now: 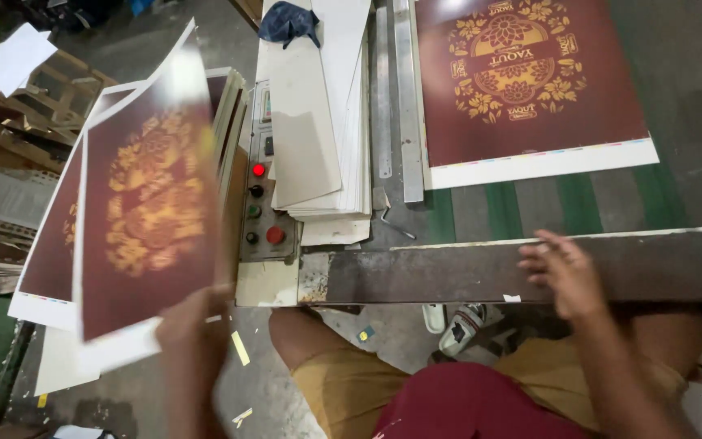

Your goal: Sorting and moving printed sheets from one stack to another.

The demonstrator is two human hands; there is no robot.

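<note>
2 hands show, both in the lower half of the frame. The left hand [192, 341], lower left, pinches the bottom edge of a printed sheet [144, 219] and holds it lifted and tilted; the sheet is blurred. It is maroon with a gold floral medallion at its middle and a white margin around it. Just behind it, at the left of the frame, at least 1 more sheet of the same print [50, 244] shows.

The right hand [566, 276], lower right, holds nothing: its fingers are loosely spread and rest on the worn front edge of the metal tabletop [448, 272].

In the upper right lies 1 stack of the same maroon sheets [530, 89], flat on the tabletop, with a white strip along its near edge. Centre top holds 1 pile of plain grey-white boards [318, 138], with 1 dark blue cloth [288, 22] on top. Beside them run 2 metal rulers [406, 97]. A control panel [260, 195] left of the boards carries 2 red buttons.
</note>
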